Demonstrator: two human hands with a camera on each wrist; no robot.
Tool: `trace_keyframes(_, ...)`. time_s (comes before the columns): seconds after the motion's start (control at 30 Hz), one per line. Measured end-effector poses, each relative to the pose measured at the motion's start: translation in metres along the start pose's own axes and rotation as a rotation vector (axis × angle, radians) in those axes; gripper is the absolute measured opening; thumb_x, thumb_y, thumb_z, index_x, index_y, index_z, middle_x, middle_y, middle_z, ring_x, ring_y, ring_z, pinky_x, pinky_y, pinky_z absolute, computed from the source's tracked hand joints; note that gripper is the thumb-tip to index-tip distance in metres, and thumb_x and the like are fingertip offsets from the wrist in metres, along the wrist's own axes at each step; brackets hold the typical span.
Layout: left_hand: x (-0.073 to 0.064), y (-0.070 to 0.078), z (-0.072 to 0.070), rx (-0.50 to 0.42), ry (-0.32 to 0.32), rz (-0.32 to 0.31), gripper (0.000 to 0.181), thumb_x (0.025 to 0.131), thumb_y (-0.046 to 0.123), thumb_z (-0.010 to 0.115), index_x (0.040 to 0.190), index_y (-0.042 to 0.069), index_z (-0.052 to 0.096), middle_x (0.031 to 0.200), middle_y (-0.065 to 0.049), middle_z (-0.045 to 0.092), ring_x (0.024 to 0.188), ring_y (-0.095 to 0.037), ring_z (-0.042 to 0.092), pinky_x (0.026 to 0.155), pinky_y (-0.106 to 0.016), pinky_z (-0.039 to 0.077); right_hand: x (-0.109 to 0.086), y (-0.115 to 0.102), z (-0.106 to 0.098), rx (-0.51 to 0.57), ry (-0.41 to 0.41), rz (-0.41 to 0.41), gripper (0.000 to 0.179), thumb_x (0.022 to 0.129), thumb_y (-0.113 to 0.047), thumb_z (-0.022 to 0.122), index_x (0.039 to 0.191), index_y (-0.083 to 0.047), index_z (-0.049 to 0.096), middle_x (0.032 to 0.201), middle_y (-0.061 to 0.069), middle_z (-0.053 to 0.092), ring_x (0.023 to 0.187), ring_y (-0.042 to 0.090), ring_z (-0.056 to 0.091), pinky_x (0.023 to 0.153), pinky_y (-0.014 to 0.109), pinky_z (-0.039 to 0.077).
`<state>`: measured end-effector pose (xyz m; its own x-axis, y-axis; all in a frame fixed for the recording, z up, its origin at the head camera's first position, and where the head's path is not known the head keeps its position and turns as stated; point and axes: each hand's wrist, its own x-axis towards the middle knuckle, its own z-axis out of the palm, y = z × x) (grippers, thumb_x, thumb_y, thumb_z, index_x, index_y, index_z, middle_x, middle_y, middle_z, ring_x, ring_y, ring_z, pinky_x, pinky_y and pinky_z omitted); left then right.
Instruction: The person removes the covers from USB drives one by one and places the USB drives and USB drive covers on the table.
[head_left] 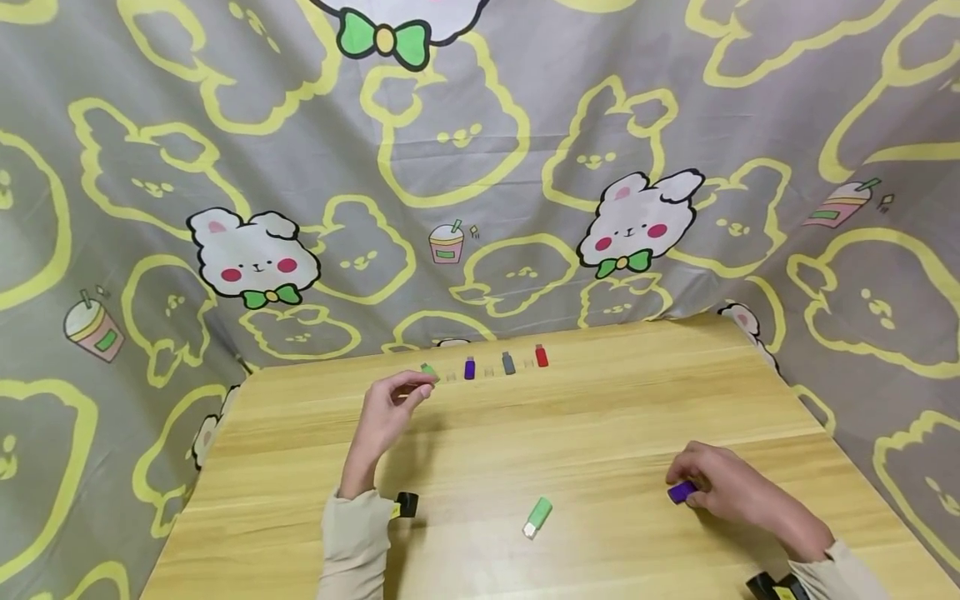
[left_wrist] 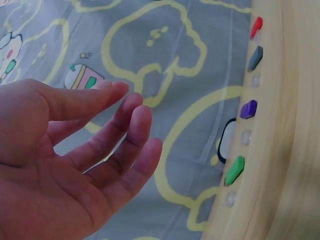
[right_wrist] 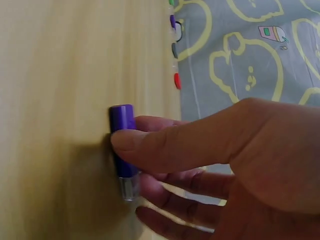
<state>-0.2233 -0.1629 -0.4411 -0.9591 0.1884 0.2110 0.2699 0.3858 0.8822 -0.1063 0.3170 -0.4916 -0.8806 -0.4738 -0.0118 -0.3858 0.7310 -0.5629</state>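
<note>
My right hand pinches a purple USB stick between thumb and fingers, low over the table at the right. A clear cap covers its lower end in the right wrist view. My left hand hovers near the back row, fingers loosely bent and nothing between them in the left wrist view. Just beyond its fingertips lies a green USB stick. Rightward along that row follow another purple stick, a grey one and a red one. A second green stick with a pale end lies at front centre.
Small clear pieces lie between the sticks in the back row. The wooden table ends right behind them at a grey patterned curtain, which also runs along both sides. Black cameras are strapped to my wrists.
</note>
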Motion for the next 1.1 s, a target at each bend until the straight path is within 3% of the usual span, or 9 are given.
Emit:
trace_keyframes(0.27,-0.001,0.001,-0.002,-0.034,-0.017,-0.024,0.017,0.099,0.006,0.068,0.113,0.0,0.075,0.115,-0.02,0.071,0.102,-0.03,0.068,0.086,-0.024,0.057,0.001,-0.003,0.004,0.008,0.01,0.055,0.034,0.075,0.005,0.085,0.086,-0.021,0.066,0.083,-0.014,0.059,0.072,0.0,0.048,0.06,0.023,0.045)
trace_keyframes(0.43,-0.002,0.002,0.001,-0.036,-0.019,-0.009,0.016,0.098,0.004,0.069,0.112,0.0,0.076,0.112,-0.016,0.073,0.101,-0.03,0.069,0.085,-0.024,0.057,0.011,-0.009,0.001,0.033,0.025,0.058,0.034,0.076,0.004,0.084,0.083,-0.02,0.061,0.083,-0.016,0.065,0.073,0.0,0.057,0.064,0.023,0.051)
trace_keyframes(0.53,-0.002,0.003,0.001,-0.04,-0.025,0.002,0.015,0.098,0.004,0.069,0.111,0.001,0.076,0.109,-0.015,0.074,0.099,-0.029,0.069,0.085,-0.025,0.057,0.024,-0.02,-0.002,0.049,0.089,0.05,0.033,0.077,0.006,0.082,0.087,-0.018,0.062,0.085,-0.013,0.067,0.077,0.002,0.062,0.066,0.024,0.056)
trace_keyframes(0.73,-0.003,0.004,0.001,-0.07,-0.028,-0.016,0.014,0.098,0.004,0.069,0.11,0.001,0.077,0.106,-0.014,0.074,0.097,-0.029,0.07,0.084,-0.025,0.058,0.058,-0.048,-0.004,0.029,0.266,-0.049,0.038,0.081,0.008,0.081,0.113,-0.009,0.069,0.091,-0.005,0.07,0.077,0.006,0.064,0.062,0.024,0.056)
trace_keyframes(0.87,-0.003,0.008,0.006,-0.097,-0.04,-0.029,0.017,0.098,0.003,0.068,0.112,-0.003,0.075,0.11,-0.018,0.073,0.101,-0.033,0.069,0.085,-0.025,0.057,0.08,-0.067,-0.004,0.054,0.357,-0.102,0.036,0.082,0.007,0.082,0.112,-0.009,0.071,0.099,0.0,0.072,0.081,0.012,0.066,0.061,0.022,0.057)
trace_keyframes(1.1,-0.006,0.033,0.014,-0.105,-0.114,-0.03,0.017,0.099,-0.004,0.064,0.112,-0.009,0.072,0.113,-0.026,0.07,0.105,-0.04,0.067,0.086,-0.03,0.058,0.116,-0.095,-0.001,0.2,0.42,-0.055,0.032,0.084,0.004,0.082,0.111,-0.009,0.072,0.099,0.004,0.072,0.086,0.02,0.069,0.067,0.023,0.06)
